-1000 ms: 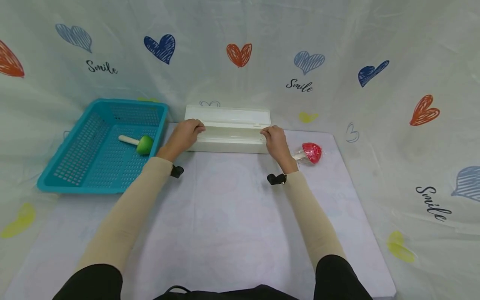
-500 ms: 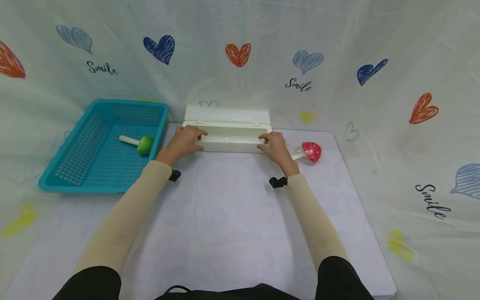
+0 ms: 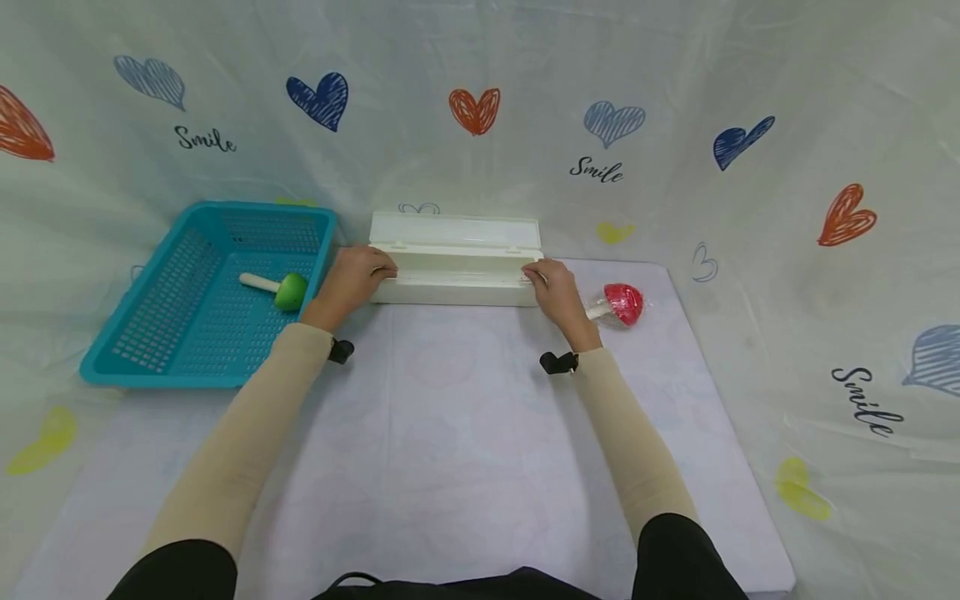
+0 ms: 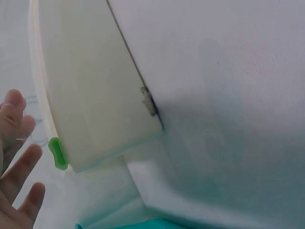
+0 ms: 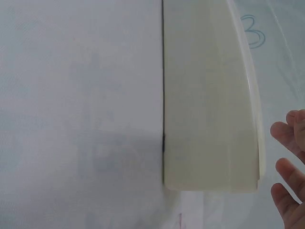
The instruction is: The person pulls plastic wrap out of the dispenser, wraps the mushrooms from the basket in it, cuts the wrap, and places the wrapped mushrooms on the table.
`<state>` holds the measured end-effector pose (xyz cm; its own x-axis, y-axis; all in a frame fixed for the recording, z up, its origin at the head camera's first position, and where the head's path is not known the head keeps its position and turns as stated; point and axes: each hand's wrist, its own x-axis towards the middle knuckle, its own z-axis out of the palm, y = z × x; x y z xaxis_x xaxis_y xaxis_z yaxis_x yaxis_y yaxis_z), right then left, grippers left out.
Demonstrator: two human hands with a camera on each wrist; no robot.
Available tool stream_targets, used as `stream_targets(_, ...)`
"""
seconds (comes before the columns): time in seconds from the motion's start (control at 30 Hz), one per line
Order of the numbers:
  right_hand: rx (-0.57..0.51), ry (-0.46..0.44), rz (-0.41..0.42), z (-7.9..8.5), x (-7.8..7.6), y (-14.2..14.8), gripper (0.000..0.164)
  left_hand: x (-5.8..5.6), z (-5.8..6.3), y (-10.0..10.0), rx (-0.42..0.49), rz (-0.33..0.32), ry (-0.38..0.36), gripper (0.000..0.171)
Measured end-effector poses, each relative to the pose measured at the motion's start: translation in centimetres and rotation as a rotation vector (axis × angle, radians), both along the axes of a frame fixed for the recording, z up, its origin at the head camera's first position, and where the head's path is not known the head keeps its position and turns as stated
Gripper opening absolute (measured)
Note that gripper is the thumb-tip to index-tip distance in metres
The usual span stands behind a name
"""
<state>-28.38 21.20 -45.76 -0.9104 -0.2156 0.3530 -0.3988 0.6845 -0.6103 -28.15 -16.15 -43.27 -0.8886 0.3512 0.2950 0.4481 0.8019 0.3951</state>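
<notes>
A long white plastic box (image 3: 457, 292) lies at the back of the table with its lid (image 3: 456, 232) raised behind it. My left hand (image 3: 348, 279) is at the box's left end. In the left wrist view its fingers (image 4: 24, 164) are spread beside a green tab (image 4: 58, 153) on the box's edge, holding nothing. At the opposite end is my right hand (image 3: 558, 296). Its fingers (image 5: 286, 138) are loosely bent just off the box's rim in the right wrist view, with nothing gripped. The inside of the box shows no contents from above.
A teal basket (image 3: 161, 379) at the left holds a green-capped, mushroom-shaped thing (image 3: 288, 292) with a pale stem. Right of the box lies a similar red-capped one (image 3: 624, 304) in clear wrapping. A patterned sheet (image 3: 525, 50) hangs behind the white-covered table (image 3: 457, 442).
Both hands dipped with thumbs toward the box's front, then spread outward: the left hand shifted left, the right slightly right. The box and its raised lid look much as before.
</notes>
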Motion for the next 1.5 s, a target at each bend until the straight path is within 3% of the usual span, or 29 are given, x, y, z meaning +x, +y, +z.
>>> stream_targets(0.07, -0.039, 0.01, -0.003, 0.3, -0.1, 0.0, 0.025, 0.0, 0.0, -0.1, 0.023, -0.005, -0.012, 0.015)
stream_targets(0.17, -0.104, 0.025, -0.007, 0.8, -0.3, 0.2, 0.023, 0.0, -0.1, -0.1, 0.069, 0.006, -0.088, 0.019)
stream_targets(0.23, -0.106, -0.02, 0.002, 1.1, -0.5, 0.3, 0.026, -0.1, -0.2, -0.2, 0.099, 0.025, -0.139, 0.022)
stream_targets(0.4, 0.039, -0.248, 0.035, 0.3, -0.5, 0.3, 0.07, -0.1, -0.4, 0.0, 0.12, 0.035, -0.16, 0.024)
stream_targets(0.47, 0.105, -0.282, 0.05, -0.4, -0.4, 0.2, 0.076, -0.1, -0.5, 0.2, 0.119, 0.025, -0.154, 0.024)
stream_targets(0.63, 0.166, -0.161, 0.082, -1.3, -0.1, 0.3, 0.039, 0.1, -0.7, 0.6, 0.135, 0.013, -0.15, 0.023)
stream_targets(0.77, 0.099, -0.073, 0.061, -1.1, 0.1, 0.3, 0.021, 0.1, -0.6, 0.6, 0.148, 0.008, -0.132, 0.023)
stream_targets(0.97, 0.044, -0.06, 0.009, -0.4, 0.3, 0.4, 0.019, -0.1, -0.3, 0.5, 0.172, 0.009, -0.121, 0.023)
stream_targets(1.27, 0.012, -0.027, 0.015, 0.6, 0.2, 0.7, 0.02, 0.1, 0.6, 0.4, 0.198, 0.002, -0.049, 0.022)
stream_targets(1.5, -0.083, 0.087, 0.043, 2.4, 0.0, 0.5, 0.022, 0.8, 2.7, 0.1, 0.285, -0.035, 0.043, 0.018)
